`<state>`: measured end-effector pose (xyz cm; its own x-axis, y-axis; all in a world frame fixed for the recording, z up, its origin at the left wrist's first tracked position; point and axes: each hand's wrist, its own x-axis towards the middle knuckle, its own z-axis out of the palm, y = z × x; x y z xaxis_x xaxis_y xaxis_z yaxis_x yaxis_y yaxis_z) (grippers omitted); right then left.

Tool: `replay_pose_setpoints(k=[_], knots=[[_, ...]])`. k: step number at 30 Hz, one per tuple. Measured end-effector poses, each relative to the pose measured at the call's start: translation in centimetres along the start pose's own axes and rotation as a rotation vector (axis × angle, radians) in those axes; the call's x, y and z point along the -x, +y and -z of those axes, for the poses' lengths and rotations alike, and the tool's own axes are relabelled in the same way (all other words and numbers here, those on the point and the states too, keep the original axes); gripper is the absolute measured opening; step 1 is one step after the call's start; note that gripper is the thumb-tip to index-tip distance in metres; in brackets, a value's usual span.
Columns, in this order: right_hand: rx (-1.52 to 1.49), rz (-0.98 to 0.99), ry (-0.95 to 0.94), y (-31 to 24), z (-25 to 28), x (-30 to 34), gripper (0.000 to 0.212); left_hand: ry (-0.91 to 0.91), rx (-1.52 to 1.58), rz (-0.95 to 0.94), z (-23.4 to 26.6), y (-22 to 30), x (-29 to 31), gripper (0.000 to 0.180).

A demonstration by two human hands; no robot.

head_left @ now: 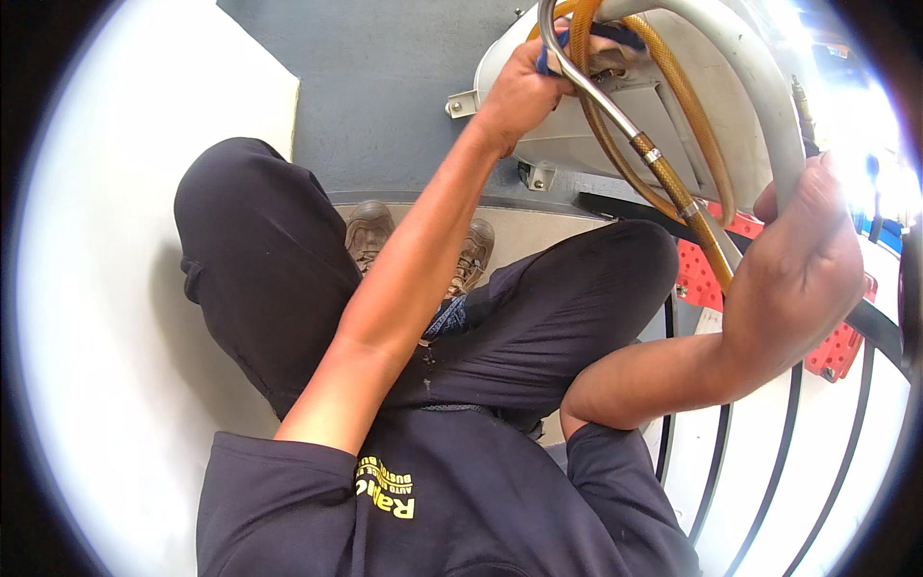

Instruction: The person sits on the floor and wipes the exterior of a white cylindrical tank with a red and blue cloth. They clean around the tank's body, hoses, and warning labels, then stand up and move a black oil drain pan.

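Observation:
My left hand [524, 91] reaches to the top middle, its fingers closed on a blue and whitish cloth [620, 38]. The cloth is against a pale, rounded tank-like body [510, 62], partly behind a hose; my left fingertips are hidden. At the right, my right hand [798, 255] is closed around the lower end of a thick grey curved tube [760, 62], with most fingers behind it. Amber hoses [687, 87] loop between my hands. A bent metal pipe [601, 96] joins one of them and runs down toward my right wrist.
Pale brackets [463, 104] fix the body to the grey floor [375, 87]. Red perforated plates [697, 274] and dark curved bars [788, 433] lie at the right. A white panel [192, 67] stands left. My bent knees and brown shoes [370, 231] are below my arms.

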<state>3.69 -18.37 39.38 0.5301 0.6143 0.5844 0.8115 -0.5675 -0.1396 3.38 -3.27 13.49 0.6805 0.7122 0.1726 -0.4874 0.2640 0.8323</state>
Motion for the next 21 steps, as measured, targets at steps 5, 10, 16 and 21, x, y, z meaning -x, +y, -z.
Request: replay_pose_setpoints(k=[5,10,16,21], knots=[[-0.013,-0.011,-0.026,0.5,0.0,0.0,0.055,0.116,0.011,-0.252,-1.2,-2.1,0.1,0.027],[-0.003,0.004,-0.026,0.2,-0.4,0.0,0.054,0.303,-0.508,-0.483,1.0,-6.5,0.6,0.029],[0.036,-0.017,-0.024,0.3,-0.6,-0.3,0.054,0.122,-0.489,-0.757,-1.9,-0.9,-1.2,0.026],[0.017,0.005,0.0,-0.1,-0.7,-0.3,0.055,0.257,-0.578,-0.535,-1.0,-3.3,-0.3,0.014]])
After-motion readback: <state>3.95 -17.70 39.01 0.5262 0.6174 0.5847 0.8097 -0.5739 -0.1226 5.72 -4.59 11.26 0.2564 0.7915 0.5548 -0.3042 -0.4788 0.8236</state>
